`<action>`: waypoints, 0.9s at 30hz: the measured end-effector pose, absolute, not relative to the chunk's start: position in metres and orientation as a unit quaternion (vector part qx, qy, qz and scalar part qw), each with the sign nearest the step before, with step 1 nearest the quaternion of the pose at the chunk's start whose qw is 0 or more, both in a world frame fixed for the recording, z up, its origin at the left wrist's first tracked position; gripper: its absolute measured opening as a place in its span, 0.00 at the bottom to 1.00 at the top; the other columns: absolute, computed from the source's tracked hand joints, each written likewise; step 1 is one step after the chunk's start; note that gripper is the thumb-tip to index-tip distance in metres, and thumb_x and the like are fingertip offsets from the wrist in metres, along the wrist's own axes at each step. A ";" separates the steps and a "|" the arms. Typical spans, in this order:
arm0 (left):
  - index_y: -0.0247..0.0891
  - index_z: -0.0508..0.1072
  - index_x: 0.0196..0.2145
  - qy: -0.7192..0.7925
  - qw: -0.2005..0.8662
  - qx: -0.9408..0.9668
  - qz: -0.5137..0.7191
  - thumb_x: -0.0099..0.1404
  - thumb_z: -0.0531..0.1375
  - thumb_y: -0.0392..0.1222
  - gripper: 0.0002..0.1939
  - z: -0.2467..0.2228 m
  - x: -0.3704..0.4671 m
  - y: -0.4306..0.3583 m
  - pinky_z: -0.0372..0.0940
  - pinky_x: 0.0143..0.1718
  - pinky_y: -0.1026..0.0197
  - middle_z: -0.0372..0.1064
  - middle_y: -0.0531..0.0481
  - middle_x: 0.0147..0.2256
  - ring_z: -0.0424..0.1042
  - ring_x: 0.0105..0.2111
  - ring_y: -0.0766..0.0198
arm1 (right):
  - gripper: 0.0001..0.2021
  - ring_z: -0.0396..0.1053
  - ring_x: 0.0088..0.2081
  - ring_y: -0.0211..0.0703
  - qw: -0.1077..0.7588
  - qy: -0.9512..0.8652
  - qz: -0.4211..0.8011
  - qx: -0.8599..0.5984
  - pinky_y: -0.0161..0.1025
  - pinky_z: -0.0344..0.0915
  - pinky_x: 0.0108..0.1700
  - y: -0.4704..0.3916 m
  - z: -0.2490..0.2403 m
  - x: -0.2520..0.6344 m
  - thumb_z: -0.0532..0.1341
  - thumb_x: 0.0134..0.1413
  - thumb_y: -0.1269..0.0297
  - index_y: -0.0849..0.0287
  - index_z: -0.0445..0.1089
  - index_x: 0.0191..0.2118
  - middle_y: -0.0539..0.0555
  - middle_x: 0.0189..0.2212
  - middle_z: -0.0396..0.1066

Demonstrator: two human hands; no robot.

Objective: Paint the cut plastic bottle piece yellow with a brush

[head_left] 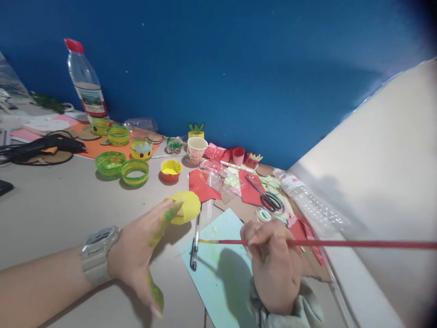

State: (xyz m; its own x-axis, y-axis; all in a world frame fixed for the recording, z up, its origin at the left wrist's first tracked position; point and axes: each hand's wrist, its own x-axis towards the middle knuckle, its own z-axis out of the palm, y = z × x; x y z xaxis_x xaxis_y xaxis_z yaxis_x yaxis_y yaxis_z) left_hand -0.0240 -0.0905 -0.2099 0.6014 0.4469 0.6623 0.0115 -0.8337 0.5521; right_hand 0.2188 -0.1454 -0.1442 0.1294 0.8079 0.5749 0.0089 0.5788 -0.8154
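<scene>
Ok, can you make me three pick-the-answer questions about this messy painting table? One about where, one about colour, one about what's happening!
1. Where are the scissors?
A on red paper by the lying bottle
B in the paper cup
C under the glue gun

2. What colour is the brush handle?
A blue
B red
C white

3. What is the left hand doing?
A resting flat
B holding a yellow piece
C gripping the pen

Answers: 1 A, they lie near the bottle. 2 B, a long red stick in the right hand. 3 B, fingers pinch it.
</scene>
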 end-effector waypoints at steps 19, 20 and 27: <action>0.61 0.32 0.69 0.157 0.375 0.767 0.496 0.34 0.66 0.76 0.72 -0.199 -0.018 -0.086 0.51 0.61 0.32 0.52 0.49 0.62 0.50 0.64 0.32 | 0.15 0.64 0.23 0.38 0.663 -0.587 0.291 -0.361 0.40 0.67 0.31 -0.147 -0.152 0.217 0.50 0.73 0.62 0.56 0.70 0.35 0.47 0.25 0.64; 0.62 0.34 0.69 0.154 0.373 0.766 0.500 0.35 0.66 0.76 0.70 -0.197 -0.017 -0.086 0.50 0.62 0.33 0.53 0.49 0.61 0.50 0.64 0.33 | 0.17 0.61 0.21 0.36 0.671 -0.583 0.288 -0.356 0.38 0.66 0.28 -0.148 -0.151 0.217 0.50 0.73 0.61 0.56 0.68 0.33 0.46 0.23 0.61; 0.61 0.36 0.68 0.137 0.379 0.760 0.510 0.34 0.66 0.76 0.70 -0.192 -0.015 -0.083 0.46 0.63 0.34 0.55 0.51 0.60 0.48 0.64 0.33 | 0.13 0.72 0.30 0.41 0.650 -0.593 0.295 -0.372 0.42 0.70 0.38 -0.148 -0.151 0.216 0.50 0.74 0.62 0.56 0.71 0.43 0.50 0.31 0.72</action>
